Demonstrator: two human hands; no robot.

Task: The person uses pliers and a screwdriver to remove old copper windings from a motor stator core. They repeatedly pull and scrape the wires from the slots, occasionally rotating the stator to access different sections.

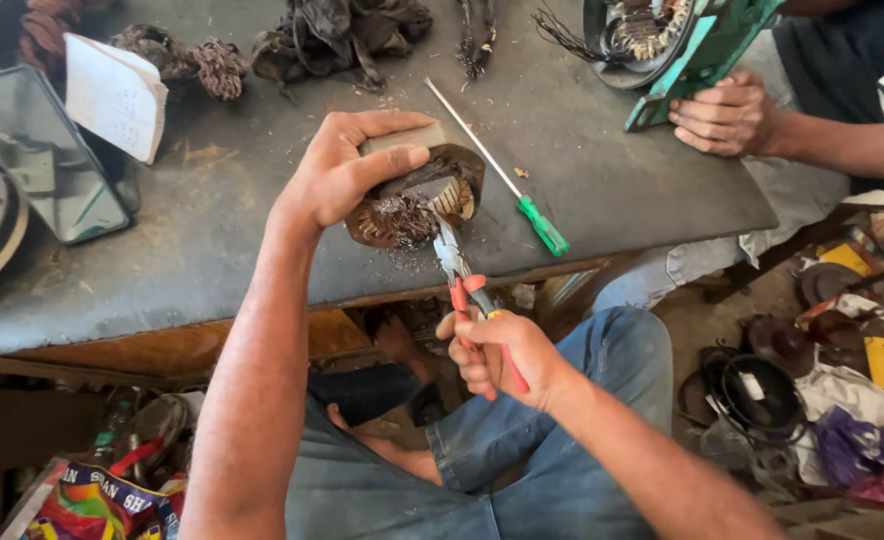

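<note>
My left hand (337, 180) is clamped around a worn motor winding (417, 200), thumb across its top and fingers curled over the upper edge, steadying it on the tabletop (212, 240) close to the near edge. The winding is a brown, ring-shaped core with a tangle of dark copper wire bunched at its middle. My right hand (497, 355), below the near edge and above my lap, is closed in a fist around the red handles of a pair of pliers (460, 275). The metal nose of the pliers points up and reaches into the wire bundle at the lower side of the winding; whether the tips actually pinch wire I cannot tell.

Just right of the winding a screwdriver (507, 180) with a green handle lies flat on the tabletop, its thin shaft running diagonally toward the far side. At the far right corner another person's hand (727, 115) rests with curled fingers on a green-framed motor part (682, 40). Along the far edge lie clumps of stripped dark wire (332, 35). Toward the left edge a white paper pad (114, 95) leans beside a dark glass panel (42, 150). Scrap parts (812, 400) lie on the floor to the right.
</note>
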